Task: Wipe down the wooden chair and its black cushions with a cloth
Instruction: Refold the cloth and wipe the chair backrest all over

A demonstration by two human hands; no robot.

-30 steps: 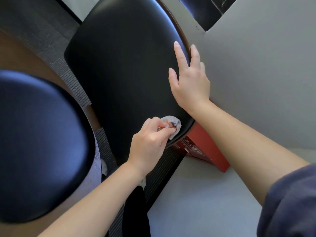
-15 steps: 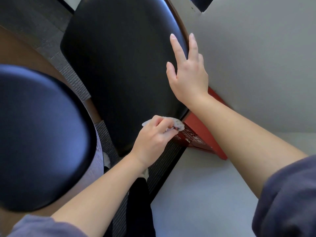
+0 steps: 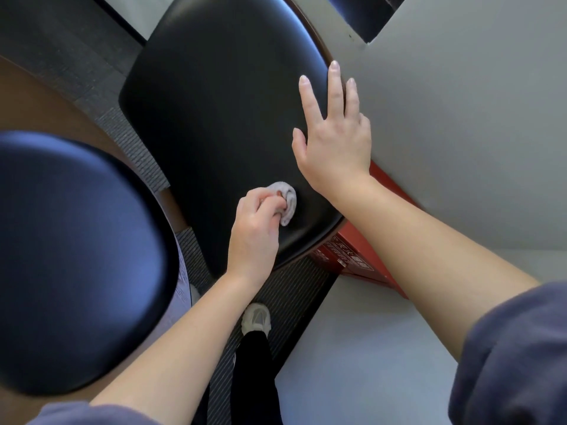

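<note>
- A dark grey striped carpet floor [image 3: 294,289] runs under the scene, with a pale grey wall [image 3: 460,118] on the right side.
- A large rounded black padded cushion [image 3: 214,102] fills the middle of the view, and a thin brown wooden chair rim [image 3: 313,26] shows along its right edge.
- A small crumpled whitish cloth [image 3: 287,204] lies against the near right part of this cushion.
- The left hand [image 3: 254,231] has its grip curled round the cloth, fingers bunched over it, and the cloth is pressed onto the black padding.
- The right hand [image 3: 334,139] lies flat on the cushion just beyond the cloth, at the cushion's right edge. Its grip is wide, with fingers straight and spread, holding nothing.
- A second rounded black cushion [image 3: 76,256], blurred and close to the camera, fills the lower left, apart from the first cushion.
- A red rectangular box with printed lettering [image 3: 346,256] stands at the foot of the wall, partly hidden under the first cushion and the right forearm.
- One pale shoe [image 3: 256,317] rests on the carpet below the left forearm, above a black trouser leg [image 3: 254,363].
- A blue-grey sleeve [image 3: 515,357] covers the right upper arm.
</note>
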